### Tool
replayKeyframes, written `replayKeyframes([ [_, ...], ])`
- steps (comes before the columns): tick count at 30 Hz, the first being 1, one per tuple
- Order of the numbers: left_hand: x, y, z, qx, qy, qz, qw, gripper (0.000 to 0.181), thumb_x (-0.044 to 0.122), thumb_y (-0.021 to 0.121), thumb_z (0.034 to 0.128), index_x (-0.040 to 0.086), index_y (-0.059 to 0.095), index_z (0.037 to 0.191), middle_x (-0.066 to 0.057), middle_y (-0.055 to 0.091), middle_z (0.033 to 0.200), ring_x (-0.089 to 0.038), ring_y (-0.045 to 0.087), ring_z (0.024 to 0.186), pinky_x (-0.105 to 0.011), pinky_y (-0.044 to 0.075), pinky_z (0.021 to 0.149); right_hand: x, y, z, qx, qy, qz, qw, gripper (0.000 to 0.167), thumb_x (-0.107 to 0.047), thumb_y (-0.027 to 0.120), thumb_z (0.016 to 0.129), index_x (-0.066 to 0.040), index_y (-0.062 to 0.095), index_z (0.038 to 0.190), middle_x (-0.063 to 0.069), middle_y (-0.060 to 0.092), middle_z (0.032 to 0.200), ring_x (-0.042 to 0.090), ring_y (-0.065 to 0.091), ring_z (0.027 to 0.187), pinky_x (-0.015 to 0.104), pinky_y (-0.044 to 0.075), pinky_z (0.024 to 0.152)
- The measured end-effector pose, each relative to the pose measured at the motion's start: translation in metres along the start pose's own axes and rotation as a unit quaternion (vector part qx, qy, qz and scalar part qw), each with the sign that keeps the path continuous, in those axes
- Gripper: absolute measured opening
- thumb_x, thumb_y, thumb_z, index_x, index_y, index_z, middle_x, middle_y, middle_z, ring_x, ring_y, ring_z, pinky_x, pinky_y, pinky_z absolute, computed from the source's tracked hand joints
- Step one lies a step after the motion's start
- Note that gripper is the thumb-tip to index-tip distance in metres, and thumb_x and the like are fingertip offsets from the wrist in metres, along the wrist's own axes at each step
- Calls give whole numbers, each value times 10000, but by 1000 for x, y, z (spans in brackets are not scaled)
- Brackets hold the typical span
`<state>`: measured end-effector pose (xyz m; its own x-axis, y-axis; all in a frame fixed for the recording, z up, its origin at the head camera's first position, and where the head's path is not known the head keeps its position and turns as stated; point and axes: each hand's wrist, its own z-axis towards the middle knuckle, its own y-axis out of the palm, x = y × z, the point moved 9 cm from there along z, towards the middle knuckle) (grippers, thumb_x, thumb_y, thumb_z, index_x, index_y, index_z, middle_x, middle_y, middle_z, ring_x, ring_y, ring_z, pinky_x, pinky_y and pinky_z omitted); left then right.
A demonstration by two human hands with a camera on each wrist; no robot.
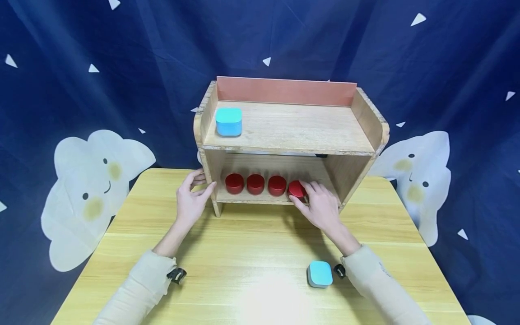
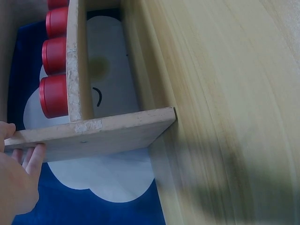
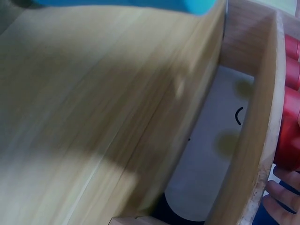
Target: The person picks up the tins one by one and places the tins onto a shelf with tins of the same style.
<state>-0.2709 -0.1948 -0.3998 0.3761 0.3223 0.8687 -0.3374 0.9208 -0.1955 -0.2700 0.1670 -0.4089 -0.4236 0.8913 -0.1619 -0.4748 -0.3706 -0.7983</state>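
Observation:
A small wooden shelf (image 1: 288, 151) stands on the table, with several round red tins in a row on its lower board. My right hand (image 1: 321, 205) grips the rightmost red tin (image 1: 296, 189), thumb in front and fingers at its right side. In the right wrist view that red tin (image 3: 288, 143) sits on the board beside the fingertips. My left hand (image 1: 192, 196) pinches the front edge of the shelf's left side panel (image 1: 207, 180), thumb on the edge and fingers behind. The left wrist view shows the fingers (image 2: 35, 159) against that panel.
A blue square tin (image 1: 229, 122) sits at the left of the shelf's upper board. Another blue tin (image 1: 319, 274) is on the table (image 1: 227, 253) near the right forearm. Behind hangs a dark blue curtain (image 1: 174, 54) with clouds and white triangles.

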Motion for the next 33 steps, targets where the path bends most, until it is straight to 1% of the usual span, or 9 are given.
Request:
replayKeyframes([
  [6,1,2,1,-29,-34,17,10000,430,3,799,904,-32,657,1309,-268,723,1173,48,633,959,-122,626,790,1,0,1,64,97,-25,9999,560,-506,780,903,-68,732,1248,137,751,1012,345,725,860,452,616,599],
  [9,1,2,1,-27,-54,-17,10000,427,8,799,908,-25,660,1311,-266,723,1169,43,631,959,-116,622,791,2,0,1,87,121,-15,9999,555,-497,776,909,-62,731,1251,139,746,999,347,724,846,456,613,590],
  [13,2,2,1,-9,-70,-24,10000,414,17,797,915,-20,667,1305,-263,729,1167,30,630,959,-111,621,790,3,1,2,53,167,-10,9998,562,-502,762,922,-61,726,1267,151,751,1022,365,730,859,474,620,597],
  [17,1,1,0,-21,-120,-37,9999,415,24,797,918,-14,667,1310,-259,730,1178,33,629,962,-92,611,784,5,3,3,54,235,-40,9997,563,-510,759,922,-69,725,1272,150,750,1016,367,728,847,479,605,573],
  [22,0,-1,-1,33,-185,-55,9998,422,10,797,913,-30,660,1310,-271,724,1182,52,621,957,-56,591,769,4,5,6,110,219,-68,9997,568,-507,762,917,-67,726,1273,156,757,1036,370,733,874,484,598,556],
  [29,0,0,0,25,-126,6,9999,421,12,798,912,-26,662,1309,-266,728,1174,40,627,963,-64,594,775,8,7,6,36,303,-56,9995,578,-527,744,925,-71,722,1280,164,752,1057,383,733,904,494,608,567],
  [33,-2,0,0,16,-146,28,9999,427,9,799,909,-31,658,1310,-271,721,1180,37,630,964,-64,594,776,10,5,4,91,344,-32,9994,595,-545,753,906,-79,714,1274,177,744,1089,392,733,938,506,614,578],
])
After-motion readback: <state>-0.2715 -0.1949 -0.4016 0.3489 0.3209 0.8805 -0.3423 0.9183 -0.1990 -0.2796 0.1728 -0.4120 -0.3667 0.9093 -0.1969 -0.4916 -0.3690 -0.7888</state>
